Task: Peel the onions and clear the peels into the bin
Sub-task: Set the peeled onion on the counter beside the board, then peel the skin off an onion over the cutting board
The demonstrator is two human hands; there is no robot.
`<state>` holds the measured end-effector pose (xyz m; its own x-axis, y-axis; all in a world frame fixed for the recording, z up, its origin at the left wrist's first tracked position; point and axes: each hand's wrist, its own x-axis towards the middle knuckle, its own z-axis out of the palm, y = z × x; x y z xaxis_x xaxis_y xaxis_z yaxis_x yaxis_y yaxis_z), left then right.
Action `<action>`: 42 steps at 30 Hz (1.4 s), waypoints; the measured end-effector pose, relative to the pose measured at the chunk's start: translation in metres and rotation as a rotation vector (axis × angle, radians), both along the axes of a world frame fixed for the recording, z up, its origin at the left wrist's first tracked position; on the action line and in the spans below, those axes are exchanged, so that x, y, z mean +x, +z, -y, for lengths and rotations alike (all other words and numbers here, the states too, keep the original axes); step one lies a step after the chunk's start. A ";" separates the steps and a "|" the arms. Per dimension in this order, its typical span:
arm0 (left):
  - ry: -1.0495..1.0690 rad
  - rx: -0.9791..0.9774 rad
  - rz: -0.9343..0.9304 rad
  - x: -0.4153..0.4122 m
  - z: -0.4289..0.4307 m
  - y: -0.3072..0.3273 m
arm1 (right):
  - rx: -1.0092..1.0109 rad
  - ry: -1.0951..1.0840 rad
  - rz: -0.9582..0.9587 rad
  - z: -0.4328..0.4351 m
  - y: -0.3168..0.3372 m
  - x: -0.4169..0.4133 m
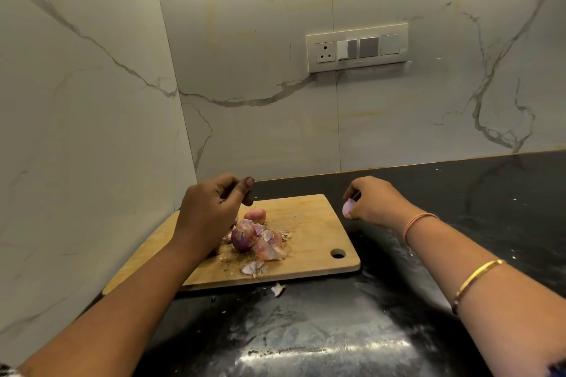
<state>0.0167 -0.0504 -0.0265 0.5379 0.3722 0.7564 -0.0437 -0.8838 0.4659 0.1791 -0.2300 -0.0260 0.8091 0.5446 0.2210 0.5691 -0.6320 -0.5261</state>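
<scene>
Marble walls corner your black counter. On the cutting board at its back left, two onions sit among peels. Peeling looks well along, but nothing is binned and no bin shows. Your right hand pinches a peel piece. Your left hand hovers curled, grip unclear.

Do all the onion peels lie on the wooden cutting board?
No: one peel scrap lies on the black counter in front of the cutting board, and the right hand pinches a pale peel piece beside the board.
</scene>
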 end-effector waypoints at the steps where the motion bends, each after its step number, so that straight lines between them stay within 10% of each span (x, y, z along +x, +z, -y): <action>1: 0.000 0.001 -0.004 0.000 0.000 0.000 | -0.014 -0.003 -0.016 0.000 0.000 0.001; 24: 0.023 0.012 -0.046 0.002 -0.002 -0.002 | -0.013 0.063 -0.099 0.002 -0.004 0.007; 42: 0.124 0.023 -0.041 0.002 -0.010 0.000 | 0.369 0.442 0.245 -0.051 -0.008 -0.079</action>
